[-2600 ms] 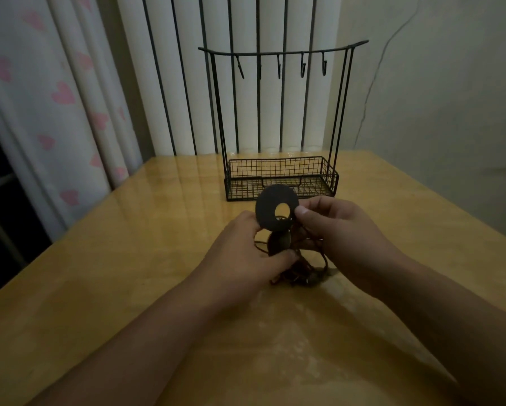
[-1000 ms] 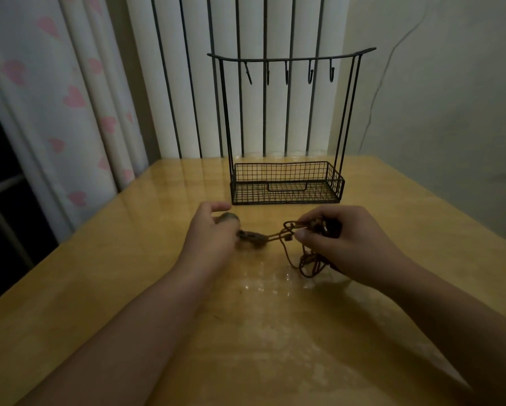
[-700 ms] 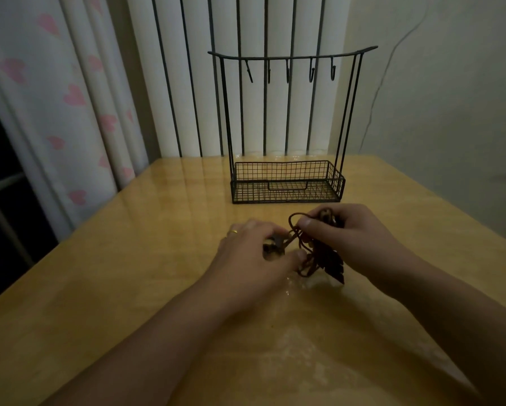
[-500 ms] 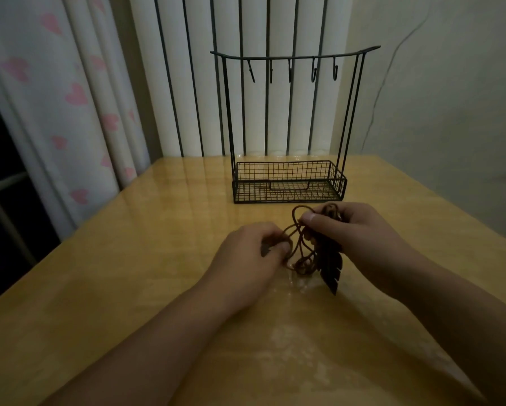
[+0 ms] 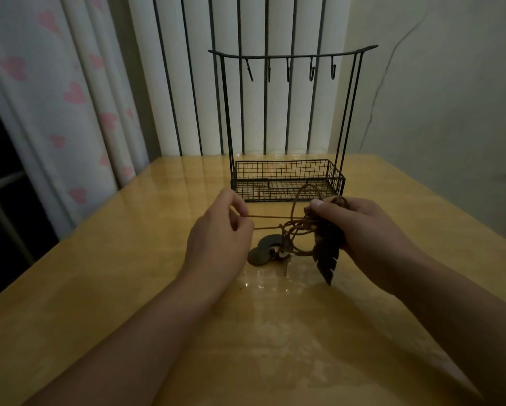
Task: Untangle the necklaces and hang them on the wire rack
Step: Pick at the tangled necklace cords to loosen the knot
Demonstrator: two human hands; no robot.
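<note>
1 head-worn wide-angle view, looking forward and down across the table (image 5: 105,288), hands close below, wire rack (image 5: 288,180) farther ahead, curtain (image 5: 70,98) at left

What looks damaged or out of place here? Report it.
A thin crack runs down the wall right of the wire rack. The necklaces remain knotted between the left hand and right hand; the hooks hang empty.

Dim, murky frame; glare on tabletop (image 5: 275,288)
</note>
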